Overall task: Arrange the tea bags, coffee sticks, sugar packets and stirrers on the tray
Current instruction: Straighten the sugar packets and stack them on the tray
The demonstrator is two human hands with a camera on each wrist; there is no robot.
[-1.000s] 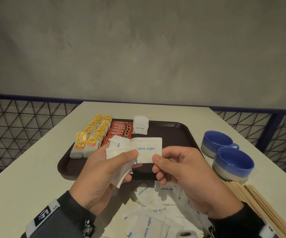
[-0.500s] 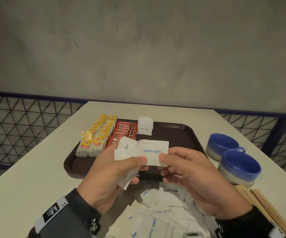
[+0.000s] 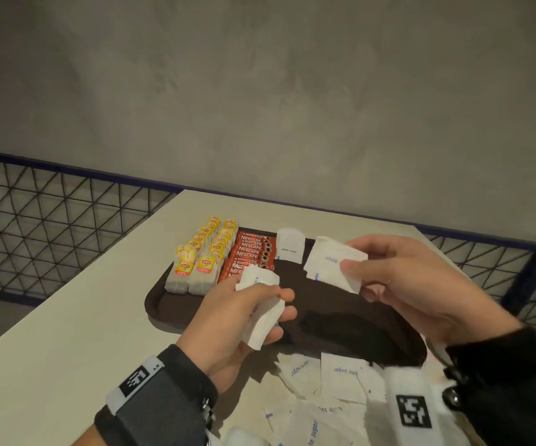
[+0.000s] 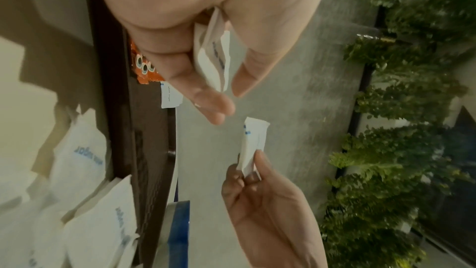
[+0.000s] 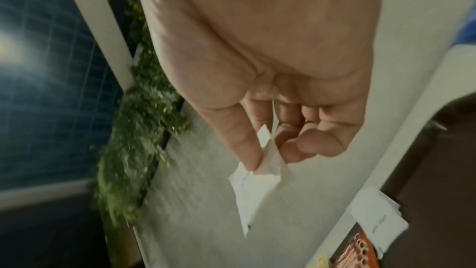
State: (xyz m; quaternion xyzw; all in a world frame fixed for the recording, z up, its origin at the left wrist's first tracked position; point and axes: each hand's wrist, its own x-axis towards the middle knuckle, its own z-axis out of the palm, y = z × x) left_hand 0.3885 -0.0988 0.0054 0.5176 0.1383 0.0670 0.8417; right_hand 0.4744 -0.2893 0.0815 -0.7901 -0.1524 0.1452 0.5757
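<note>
Brown tray [image 3: 176,312] sits mid-bench on the white bench [image 3: 67,317], far side near the grey wall. Tea bags [image 3: 200,252] in two rows along the tray's left edge, red Nescafe coffee sticks [image 3: 252,252] just right of them, small stack of sugar packets [image 3: 289,246] at the far edge beside the sticks. Loose pile of sugar packets [image 3: 340,387] on the bench at the tray's near edge, partly hidden by the right sleeve [image 3: 511,381] and its wrist tag. Blue cup [image 4: 179,231] edge visible in the left wrist view only. Mesh railing [image 3: 51,220] and green foliage [image 4: 399,150] beyond the bench.

Left hand [image 3: 244,317] over the tray's near-left area, grip closed on a folded bunch of white packets [image 3: 260,304], thumb on top. Right hand [image 3: 405,278] above the tray's right half, grip pinching one white sugar packet [image 3: 331,262] between thumb and fingers; blue "white" print showing, packet tilted, held clear of the tray. Hands are apart, not touching.
</note>
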